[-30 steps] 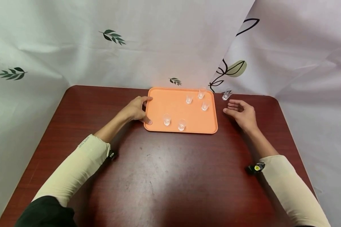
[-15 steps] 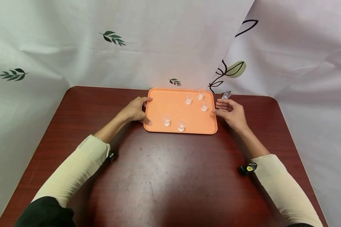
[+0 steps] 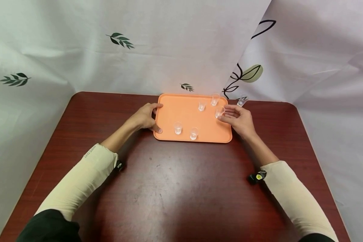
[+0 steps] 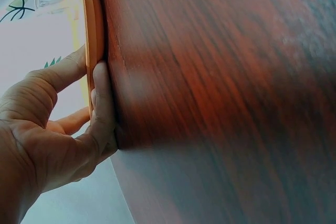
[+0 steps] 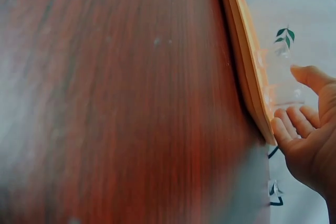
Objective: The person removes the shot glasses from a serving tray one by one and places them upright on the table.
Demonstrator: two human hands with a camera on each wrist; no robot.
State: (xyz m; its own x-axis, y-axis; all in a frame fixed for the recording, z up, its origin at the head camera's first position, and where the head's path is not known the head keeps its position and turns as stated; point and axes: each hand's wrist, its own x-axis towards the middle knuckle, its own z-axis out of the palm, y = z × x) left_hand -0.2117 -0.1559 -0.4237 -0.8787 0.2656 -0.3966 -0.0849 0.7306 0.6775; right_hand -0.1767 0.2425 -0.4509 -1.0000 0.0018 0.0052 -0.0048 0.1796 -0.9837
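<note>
An orange tray (image 3: 193, 137) lies near the back edge of the table with several small clear plastic cups on it. My left hand (image 3: 143, 116) holds the tray's left end, its fingers and thumb about the rim (image 4: 93, 30). Over the tray's right end, my right hand (image 3: 239, 119) reaches to the rightmost cup (image 3: 219, 111), thumb and fingers spread apart at its side. In the right wrist view the thumb of my right hand (image 5: 310, 124) stands away from the cup; whether the fingertips touch it I cannot tell.
Two cups stand at the tray's back, one (image 3: 201, 106) left of the other (image 3: 214, 99). Two more, a left cup (image 3: 177, 128) and a right cup (image 3: 194, 133), stand near the front. Another cup (image 3: 242, 100) is off the tray, by the patterned curtain (image 3: 157, 60) behind the table (image 3: 181, 188).
My right hand has moved left, from beside the tray to the rightmost cup on it. The left hand stays at the tray's left end, and the cups look unmoved.
</note>
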